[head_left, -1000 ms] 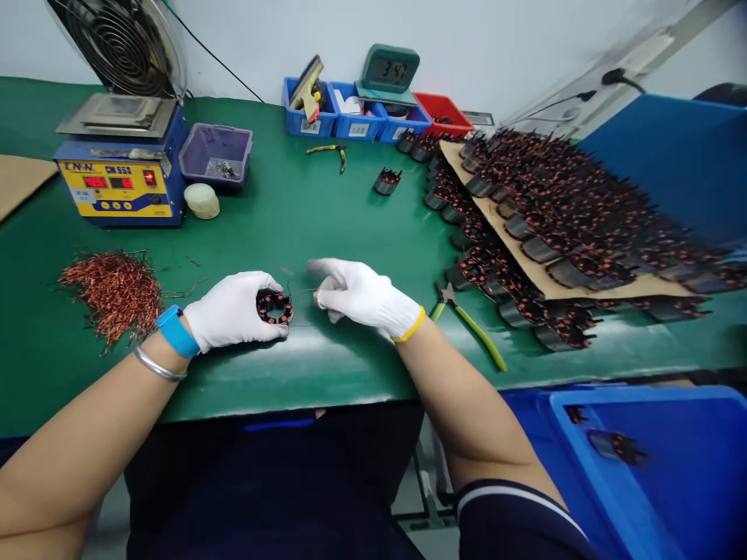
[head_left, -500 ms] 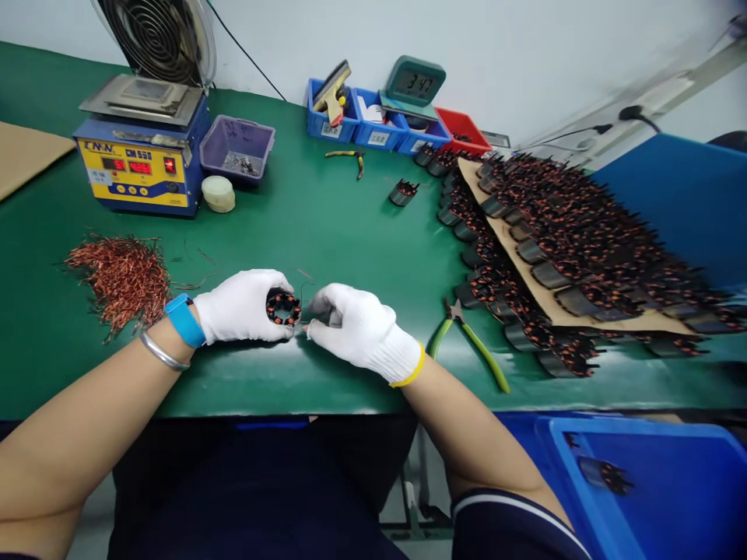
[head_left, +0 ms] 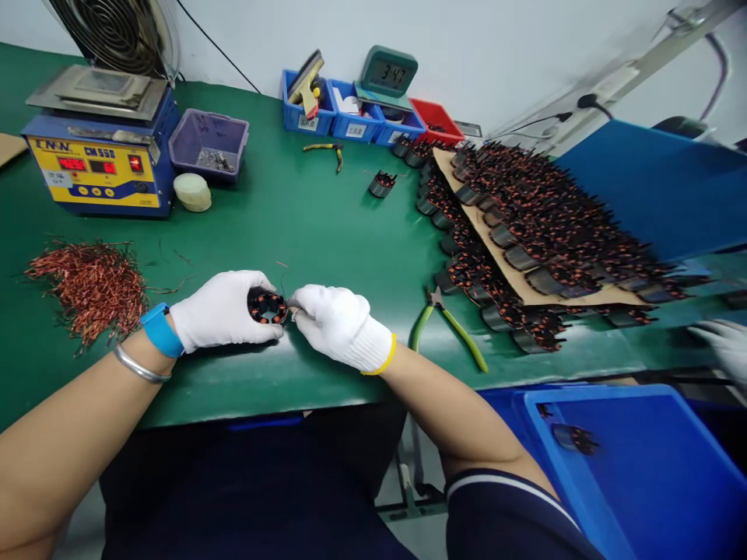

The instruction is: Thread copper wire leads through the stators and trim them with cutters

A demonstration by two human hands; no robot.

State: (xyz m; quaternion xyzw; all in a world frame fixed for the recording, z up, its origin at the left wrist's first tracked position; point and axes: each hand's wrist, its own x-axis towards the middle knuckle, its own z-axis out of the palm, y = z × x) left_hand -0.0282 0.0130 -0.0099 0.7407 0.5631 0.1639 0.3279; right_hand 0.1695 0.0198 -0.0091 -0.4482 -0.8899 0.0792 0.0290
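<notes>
My left hand (head_left: 225,309), in a white glove, is wrapped round a small motor stator (head_left: 268,308), whose black ring with copper windings faces up toward me. A thin wire sticks up from its far right edge. My right hand (head_left: 332,320), also gloved in white, pinches at the right edge of the stator, fingertips closed on what looks like a thin wire lead; the fingers partly hide it. To the right of that hand lie green-handled cutters (head_left: 447,323) with their handles spread.
A pile of copper wire scraps (head_left: 90,292) lies left, before a blue-yellow CM550 device (head_left: 99,167). Many stators (head_left: 542,225) stand at right on cardboard (head_left: 519,292); a single stator (head_left: 382,184) stands mid-table. A blue crate (head_left: 642,443) is below; a co-worker's gloved hand (head_left: 724,342) shows far right.
My right hand has closed in on the stator's right edge, its fingertips now pinched together. The view has shifted right, and a co-worker's gloved hand has come into sight.
</notes>
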